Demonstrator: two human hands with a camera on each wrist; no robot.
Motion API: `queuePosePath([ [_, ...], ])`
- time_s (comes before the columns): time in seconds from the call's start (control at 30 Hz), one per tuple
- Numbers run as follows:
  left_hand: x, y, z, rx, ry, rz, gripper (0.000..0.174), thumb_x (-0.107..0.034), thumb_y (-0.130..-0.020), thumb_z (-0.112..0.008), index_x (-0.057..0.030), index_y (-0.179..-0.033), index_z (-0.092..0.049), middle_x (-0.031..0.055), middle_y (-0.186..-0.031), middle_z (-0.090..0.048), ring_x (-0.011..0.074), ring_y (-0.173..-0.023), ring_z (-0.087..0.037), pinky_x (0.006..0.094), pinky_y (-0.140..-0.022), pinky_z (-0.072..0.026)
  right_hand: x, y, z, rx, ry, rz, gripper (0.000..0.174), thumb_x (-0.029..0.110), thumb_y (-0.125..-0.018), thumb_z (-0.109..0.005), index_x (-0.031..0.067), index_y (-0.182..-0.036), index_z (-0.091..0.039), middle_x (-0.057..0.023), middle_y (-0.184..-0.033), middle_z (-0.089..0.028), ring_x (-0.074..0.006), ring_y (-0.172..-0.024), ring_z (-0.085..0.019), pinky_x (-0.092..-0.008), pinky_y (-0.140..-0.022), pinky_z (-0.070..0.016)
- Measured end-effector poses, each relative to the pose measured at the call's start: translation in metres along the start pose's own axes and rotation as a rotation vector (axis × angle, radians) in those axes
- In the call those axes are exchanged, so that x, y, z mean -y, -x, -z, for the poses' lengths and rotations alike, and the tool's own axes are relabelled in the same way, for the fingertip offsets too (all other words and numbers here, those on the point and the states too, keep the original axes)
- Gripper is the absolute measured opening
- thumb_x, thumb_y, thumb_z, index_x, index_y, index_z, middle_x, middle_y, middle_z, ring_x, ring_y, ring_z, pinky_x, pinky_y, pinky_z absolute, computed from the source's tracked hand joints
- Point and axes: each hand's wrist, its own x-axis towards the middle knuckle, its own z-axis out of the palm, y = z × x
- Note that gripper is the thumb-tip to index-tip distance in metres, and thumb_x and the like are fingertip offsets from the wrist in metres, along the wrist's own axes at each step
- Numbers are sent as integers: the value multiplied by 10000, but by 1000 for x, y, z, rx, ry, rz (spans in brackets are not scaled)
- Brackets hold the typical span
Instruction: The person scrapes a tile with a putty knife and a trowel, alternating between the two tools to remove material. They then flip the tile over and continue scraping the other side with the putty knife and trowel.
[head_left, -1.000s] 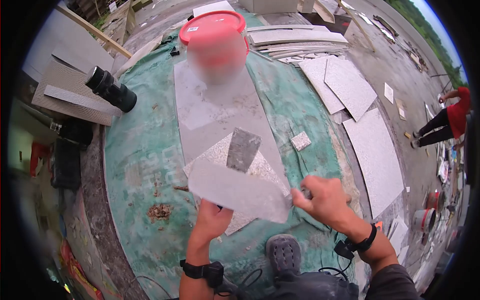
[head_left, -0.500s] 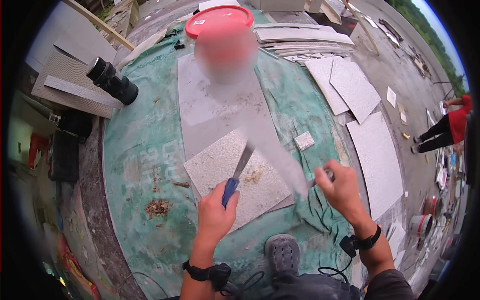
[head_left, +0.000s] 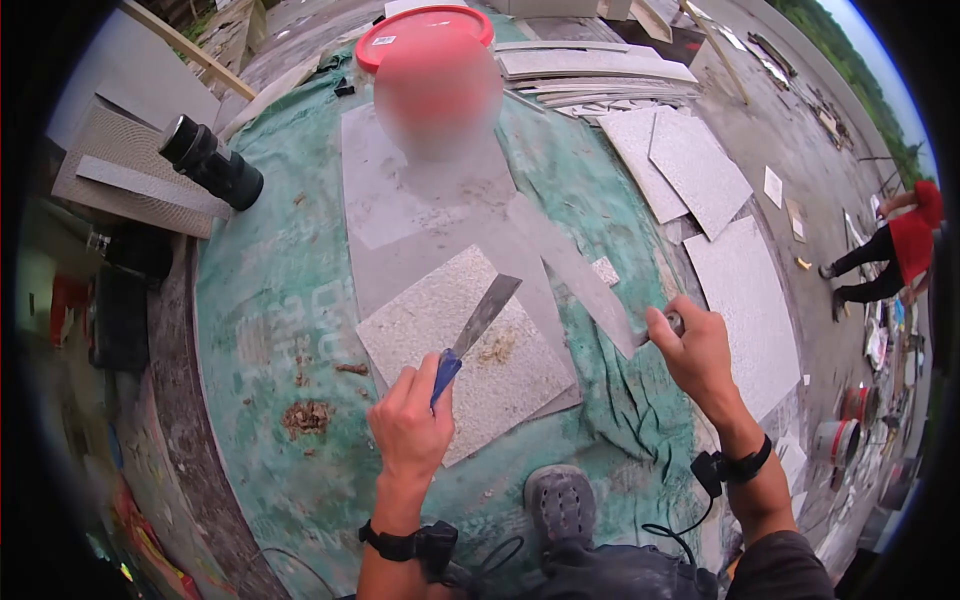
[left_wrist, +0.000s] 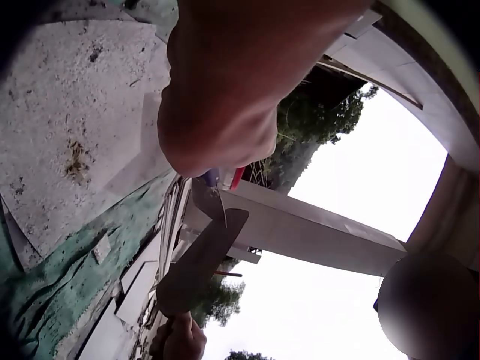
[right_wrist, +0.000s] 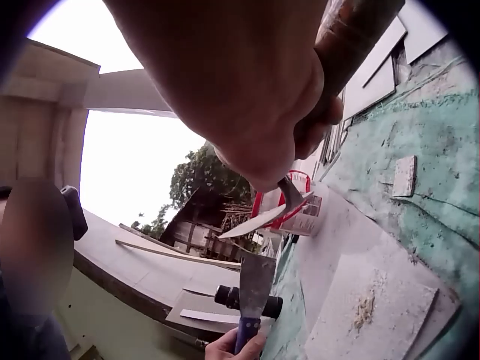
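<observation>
Left hand (head_left: 412,425), grip closed round the scraper (head_left: 488,315) by its blue handle (head_left: 446,374), above the near speckled board (head_left: 415,325); right hand (head_left: 698,355), grip closed round the trowel (head_left: 580,280), to the right. Such holds presumably leave both blades free.

Grey concrete floor (head_left: 812,160) spreads along the right of the scene, its surface patchy and scattered with scraps. A low grey wall (head_left: 815,70) edges the far right, with green vegetation (head_left: 862,65) and a strip of sky beyond. At far left, a pale wooden strip (head_left: 187,50) slants. In the right wrist view, a broad pale beam (right_wrist: 120,90) crosses the sky (right_wrist: 135,150) near brown panelling (right_wrist: 37,86); dark trees (right_wrist: 199,172) stand against bright, whitish daylight.
</observation>
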Motion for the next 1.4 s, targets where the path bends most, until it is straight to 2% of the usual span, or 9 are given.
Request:
queuePosePath([
  [0.23, 5, -2, -7, 1, -112, -101, 364, -98, -848, -774, -70, -1203, -700, 103, -838, -600, 337, -684, -641, 451, -572, -471, 25, 46, -15, 99, 1, 265, 328, 355, -880, -785, 69, -805, -644, -145, -620, -640, -345, -563, -661, -453, -543, -511],
  [0.47, 10, -5, -4, -100, 26, -148, 210, -85, -926, -742, -3, -1104, -664, 125, -846, -682, 332, -643, -645, 403, -559, -486, -29, 4, -11, -42, -33, -61, 355, 360, -935, -731, 29, -824, -668, -162, -625, -646, -344, -529, -633, -442, -523, -485],
  [0.53, 15, 9, -13, 150, 712, 303, 259, -166, -1018, -678, -2, -1208, -616, 98, -862, -702, 256, -661, -677, 368, -567, -515, -21, 13, -3, -1, -180, -94, 336, 333, -928, -739, 24, -815, -669, -158, -623, -647, -315, -514, -637, -418, -508, -478],
  [0.57, 22, 12, -19, 149, 709, 304, 259, -166, -1018, -678, -2, -1208, -616, 98, -862, -702, 256, -661, -677, 368, -567, -515, -14, 19, -2, 11, -247, -23, 333, 322, -920, -748, 19, -815, -663, -157, -617, -643, -298, -504, -633, -410, -502, -474],
  [0.63, 34, 14, -26, 399, 1555, 464, 319, -234, -1080, -593, -2, -1297, -564, 100, -907, -708, 213, -698, -688, 353, -600, -556, -5, 33, -13, 9, -319, 109, 306, 296, -880, -786, 36, -799, -646, -125, -625, -637, -274, -491, -614, -397, -482, -458],
  [0.87, 12, 34, -34, 154, 1555, 871, 280, -267, -1075, -573, -12, -1182, -615, 106, -875, -704, 198, -662, -675, 331, -576, -549, 20, 39, -20, 71, -2, 508, 397, 370, -830, -806, 87, -728, -547, -75, -651, -584, -278, -556, -616, -437, -494, -464],
  [1.0, 24, 19, -13, 628, 1578, 567, 378, -312, -1090, -550, 29, -1243, -607, 61, -730, -615, 122, -530, -551, 272, -513, -455, -1, 13, -14, 0, -31, 472, 391, 371, -866, -776, 64, -737, -570, -99, -671, -619, -301, -582, -643, -424, -517, -490],
  [1.17, 19, 7, -3, 633, 1397, 493, 484, -366, -1104, -522, 84, -1274, -573, 50, -713, -568, 99, -508, -489, 255, -492, -410, -29, -24, 14, -70, -174, 90, 333, 298, -936, -723, 3, -804, -641, -128, -598, -636, -260, -477, -618, -384, -493, -473],
  [1.4, 19, 13, -18, 586, 1354, 525, 274, -257, -1080, -589, 6, -1133, -647, 45, -722, -604, 97, -541, -506, 258, -502, -398, 6, 36, -3, 51, -47, 446, 319, 313, -874, -785, 60, -771, -621, -110, -638, -639, -292, -500, -625, -399, -489, -485],
])
